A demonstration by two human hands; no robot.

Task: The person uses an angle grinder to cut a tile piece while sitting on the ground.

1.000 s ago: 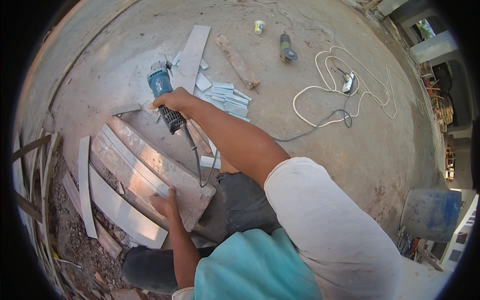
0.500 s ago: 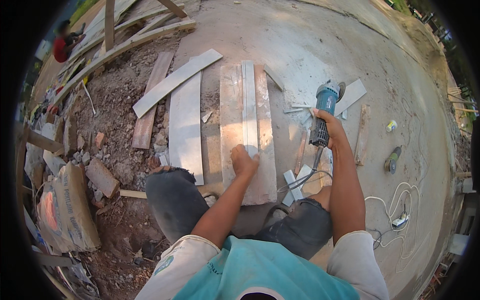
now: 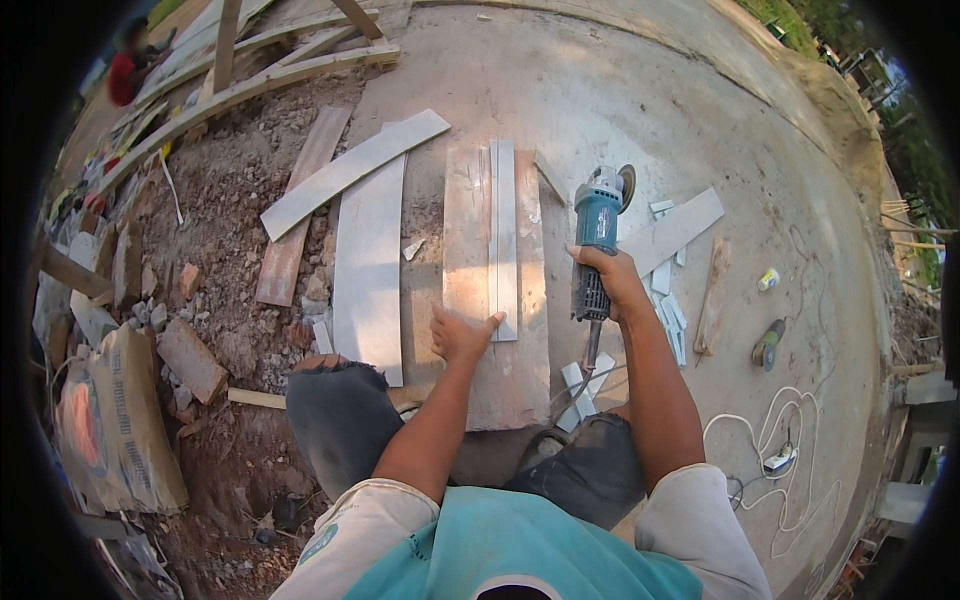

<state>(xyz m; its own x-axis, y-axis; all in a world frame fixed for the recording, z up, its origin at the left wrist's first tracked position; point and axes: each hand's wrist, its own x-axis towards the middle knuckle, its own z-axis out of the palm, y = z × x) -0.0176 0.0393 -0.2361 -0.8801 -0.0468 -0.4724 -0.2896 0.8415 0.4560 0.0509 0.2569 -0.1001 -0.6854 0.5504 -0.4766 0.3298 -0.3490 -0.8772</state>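
Observation:
My right hand [image 3: 618,280] is wrapped round the body of a teal and black angle grinder [image 3: 598,222], raised right of the plank, its disc at the far end. Whether the disc spins I cannot tell. Under my left hand [image 3: 463,334] lies a worn wooden plank [image 3: 515,385], set lengthwise between my knees. A long pale strip [image 3: 506,230], with a narrower piece along its left side, rests on that plank. My left thumb is stretched onto the strip's near end, holding it down, while the other fingers curl by the plank's left edge.
Pale boards [image 3: 368,270] lie to the left, one crossed on top. Offcuts [image 3: 668,320] and a second grinder [image 3: 768,345] are at right, near a white cable [image 3: 760,425]. Rubble, a paper sack [image 3: 125,425] and timber line the left. A person [image 3: 128,70] sits far left.
The grinder has moved left, closer to the plank. My left hand has shifted left, its thumb now extended onto the strip. The strip's near end has come into sight.

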